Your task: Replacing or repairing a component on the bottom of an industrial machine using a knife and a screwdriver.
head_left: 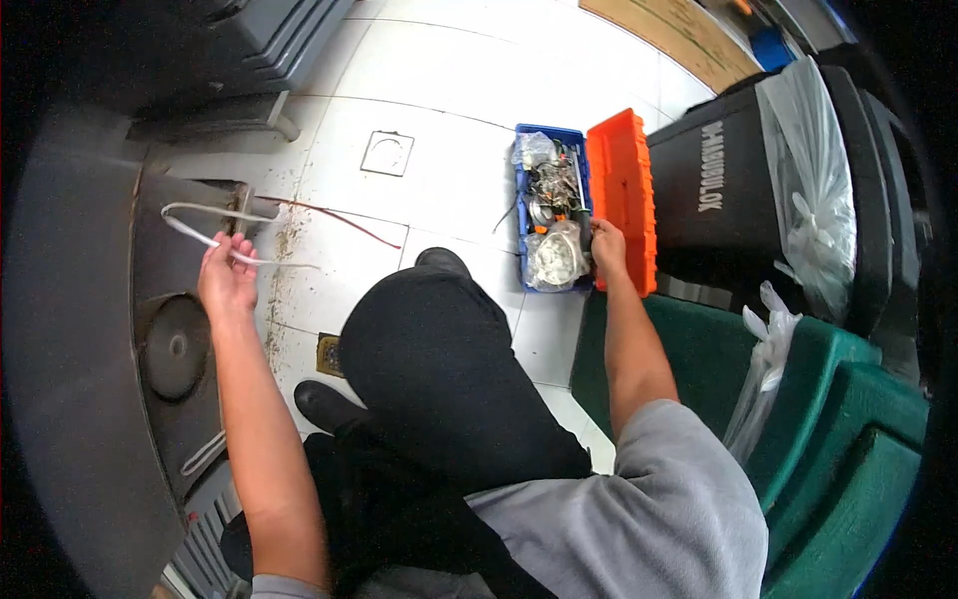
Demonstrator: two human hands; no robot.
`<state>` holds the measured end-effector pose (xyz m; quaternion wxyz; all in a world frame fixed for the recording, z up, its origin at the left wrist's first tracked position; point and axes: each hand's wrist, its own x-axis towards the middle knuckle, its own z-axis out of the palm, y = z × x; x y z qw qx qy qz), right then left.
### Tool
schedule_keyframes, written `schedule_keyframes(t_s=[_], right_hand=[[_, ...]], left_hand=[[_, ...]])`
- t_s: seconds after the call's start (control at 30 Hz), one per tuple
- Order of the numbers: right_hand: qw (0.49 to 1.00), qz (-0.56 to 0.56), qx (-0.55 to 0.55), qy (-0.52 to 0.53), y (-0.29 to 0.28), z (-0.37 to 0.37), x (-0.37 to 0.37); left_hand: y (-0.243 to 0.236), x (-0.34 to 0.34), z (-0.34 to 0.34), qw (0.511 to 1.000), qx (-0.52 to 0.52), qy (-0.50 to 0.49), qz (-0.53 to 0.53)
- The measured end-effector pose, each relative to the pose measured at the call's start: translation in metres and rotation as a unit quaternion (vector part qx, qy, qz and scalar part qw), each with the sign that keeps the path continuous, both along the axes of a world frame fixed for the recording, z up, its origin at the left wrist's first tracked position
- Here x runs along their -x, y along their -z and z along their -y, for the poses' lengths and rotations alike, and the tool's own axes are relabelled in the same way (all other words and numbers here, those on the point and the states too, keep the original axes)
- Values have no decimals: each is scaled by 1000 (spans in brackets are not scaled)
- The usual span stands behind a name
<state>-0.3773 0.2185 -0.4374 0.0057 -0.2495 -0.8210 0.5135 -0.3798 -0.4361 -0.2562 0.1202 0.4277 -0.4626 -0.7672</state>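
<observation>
My left hand (230,276) is closed around a white cable (190,230), pinched in the fingers. The cable loops up against the grey appliance, and one end sticks out to the right. At the right, my right hand (609,250) grips the dark handle of a screwdriver (578,182), whose long metal shaft lies along the inside of a toolbox. This blue toolbox (521,222) stands on the floor with its orange lid (623,190) swung open to the right. Inside are tangled small parts and a plastic bag of white material (557,258).
A dark grey appliance (80,299) with an exposed round part (178,346) stands at left. A red-brown wire (349,220) trails from it over white tiles (439,75). Black bins (718,190) and a green bin (838,399) with plastic bags line the right.
</observation>
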Motion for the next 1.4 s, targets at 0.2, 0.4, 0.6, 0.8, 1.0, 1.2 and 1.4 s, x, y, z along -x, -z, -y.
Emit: schedule_keyframes(t_s=[0.2,0.4,0.6,0.8,1.0,1.2,1.4], right_hand=[[891,91,-361,-261,2,-22,36],[880,175,-359,-258,-4,2,56],[836,133,-434,-308,11,3,57],[881,234,-367,-184,-42,36,64],[923,182,-338,-25,-108,52,53],[932,-90,35,-349,-215,240,30],[796,-309,50,-518,-242,414,51]], left_hand=[[0,3,-2,997,-19,-15,-77],[-21,-10,-2,999,45,-27,-6],[-27,-14,9,996,67,-50,14],[-53,-16,14,984,164,-65,20],[-59,-4,14,991,132,-32,-12],[-65,13,14,992,40,-94,-68],[-52,40,24,962,-175,-161,-138]])
